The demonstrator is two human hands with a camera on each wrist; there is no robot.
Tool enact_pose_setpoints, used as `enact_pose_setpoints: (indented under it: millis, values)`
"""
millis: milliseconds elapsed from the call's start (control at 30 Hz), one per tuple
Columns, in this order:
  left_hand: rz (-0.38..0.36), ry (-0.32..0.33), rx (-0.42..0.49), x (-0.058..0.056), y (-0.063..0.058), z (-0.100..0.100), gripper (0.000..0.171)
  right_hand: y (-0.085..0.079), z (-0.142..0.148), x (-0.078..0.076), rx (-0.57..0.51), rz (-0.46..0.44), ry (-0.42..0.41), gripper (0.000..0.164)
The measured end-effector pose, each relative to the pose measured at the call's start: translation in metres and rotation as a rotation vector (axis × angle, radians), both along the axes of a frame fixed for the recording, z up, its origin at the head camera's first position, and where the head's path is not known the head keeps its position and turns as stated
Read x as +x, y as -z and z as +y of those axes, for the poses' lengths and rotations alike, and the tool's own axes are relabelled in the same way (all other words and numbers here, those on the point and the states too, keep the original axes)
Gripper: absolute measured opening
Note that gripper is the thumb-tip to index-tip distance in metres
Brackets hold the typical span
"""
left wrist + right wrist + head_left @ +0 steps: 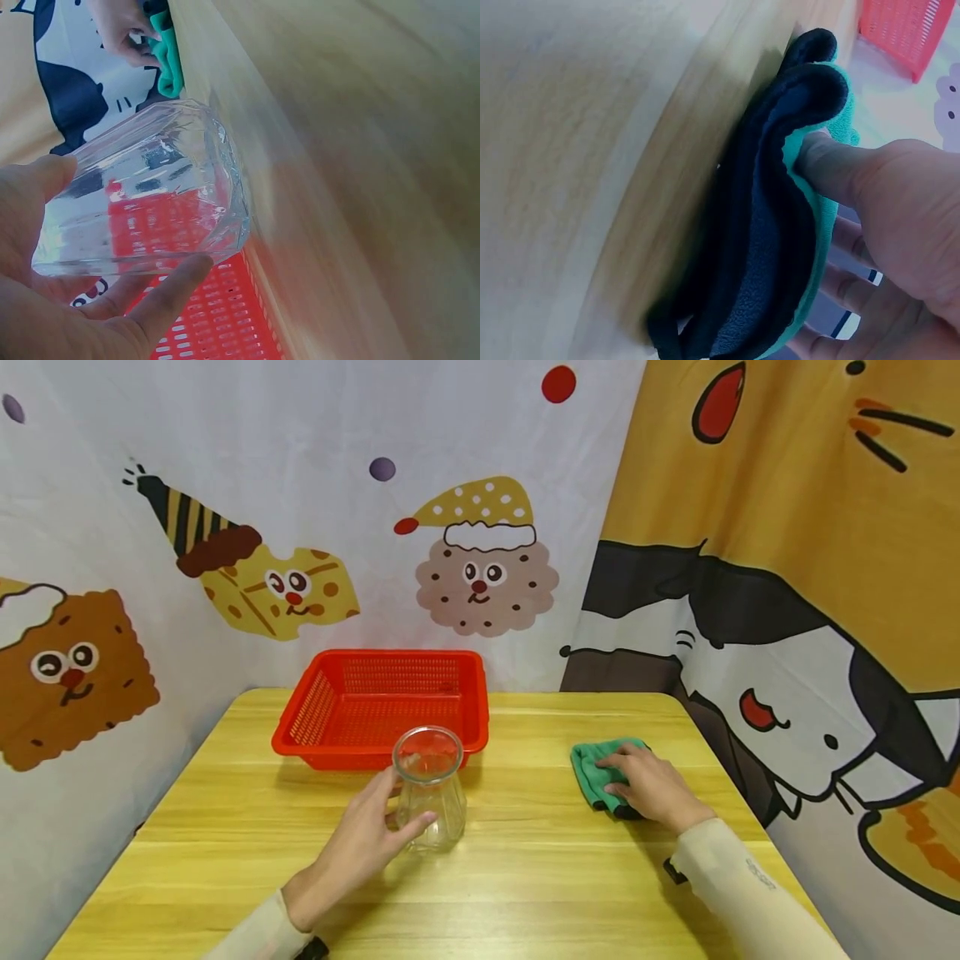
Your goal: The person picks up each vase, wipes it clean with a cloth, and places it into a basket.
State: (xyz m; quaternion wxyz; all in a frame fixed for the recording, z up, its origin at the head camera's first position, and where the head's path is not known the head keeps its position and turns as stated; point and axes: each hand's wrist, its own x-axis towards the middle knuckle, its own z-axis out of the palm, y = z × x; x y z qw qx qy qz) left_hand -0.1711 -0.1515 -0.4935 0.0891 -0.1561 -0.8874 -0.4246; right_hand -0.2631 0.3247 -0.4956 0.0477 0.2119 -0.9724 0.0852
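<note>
L hand [360,835] part-open, curled round glass jar [437,795], near side of red basket [337,758]; base contact w/ surface [525,877] unclear. R hand [656,783] pinches green cloth [588,770], right of basket. Risk: smooth glass, loose-looking grip; poss. slip or knock vs. basket.

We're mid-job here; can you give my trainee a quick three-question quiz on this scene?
1. Which hand holds the clear glass jar?
2. True or false: the right hand touches the green cloth.
3. Which sits farthest from the person?
A) the clear glass jar
B) the green cloth
C) the red basket

Key:
1. The left hand.
2. True.
3. C.
</note>
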Motion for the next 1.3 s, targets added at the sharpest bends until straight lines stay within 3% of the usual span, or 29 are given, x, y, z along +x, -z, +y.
enact_pose_setpoints:
  millis: [200,500,800,933,1133,1300]
  values:
    - [-0.008,-0.009,-0.011,-0.001,0.000,0.002,0.081,-0.001,-0.001,-0.007,0.020,-0.019,-0.002,0.034]
    - [-0.008,-0.003,-0.004,-0.002,0.002,0.006,0.080,0.002,-0.001,-0.007,0.009,-0.021,-0.003,0.024]
    - [0.002,-0.020,-0.045,-0.002,0.001,0.011,0.081,0.008,0.003,-0.008,0.025,0.046,-0.059,0.017]
    - [-0.004,-0.028,-0.069,-0.002,-0.001,0.014,0.080,0.012,0.003,-0.005,-0.021,0.044,-0.058,0.017]
    - [-0.041,-0.012,-0.068,-0.004,-0.005,0.018,0.081,0.016,0.003,0.001,-0.112,0.112,-0.063,0.019]
    - [-0.026,-0.002,-0.064,-0.008,-0.008,0.021,0.078,0.012,0.000,0.005,-0.180,0.148,-0.064,0.023]
